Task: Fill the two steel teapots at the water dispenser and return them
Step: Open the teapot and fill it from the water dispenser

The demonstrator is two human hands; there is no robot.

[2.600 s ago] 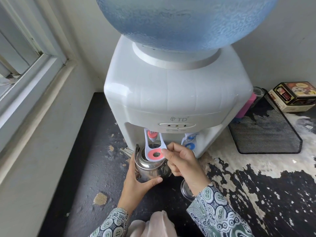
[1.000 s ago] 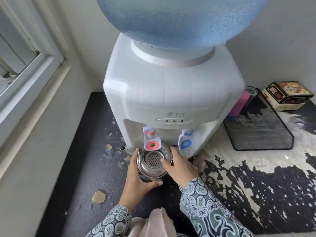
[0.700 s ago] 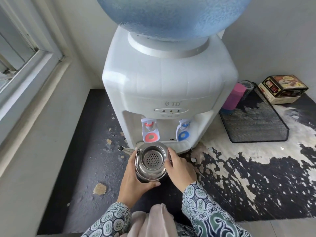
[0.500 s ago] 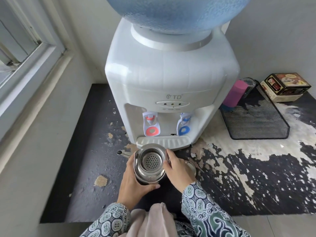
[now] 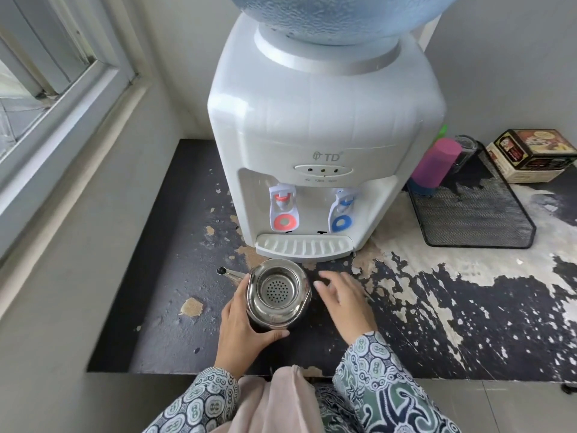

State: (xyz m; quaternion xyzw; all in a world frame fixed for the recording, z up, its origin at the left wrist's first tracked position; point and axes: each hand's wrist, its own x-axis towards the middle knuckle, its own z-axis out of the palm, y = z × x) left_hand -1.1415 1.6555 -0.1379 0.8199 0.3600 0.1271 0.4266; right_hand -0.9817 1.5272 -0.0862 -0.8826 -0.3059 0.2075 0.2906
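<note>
A lidless steel teapot (image 5: 278,307) with a perforated strainer inside stands on the dark counter, spout pointing left, just in front of the white water dispenser (image 5: 324,145). My left hand (image 5: 246,329) wraps around the pot's left and near side. My right hand (image 5: 343,304) hovers just right of the pot, fingers spread, holding nothing. The dispenser has a red tap (image 5: 282,210) and a blue tap (image 5: 342,214) above a drip tray (image 5: 304,245). The lid and a second teapot are not visible.
A black mesh tray (image 5: 474,214) lies right of the dispenser, with a pink-capped bottle (image 5: 435,165) and a printed box (image 5: 537,154) beyond it. A window frame (image 5: 62,98) and wall run along the left. The counter (image 5: 437,307) has peeling paint.
The teapot was pulled out from under the red tap toward me and set on the counter. My right hand released the tap lever, then let go of the pot and moved off to its right.
</note>
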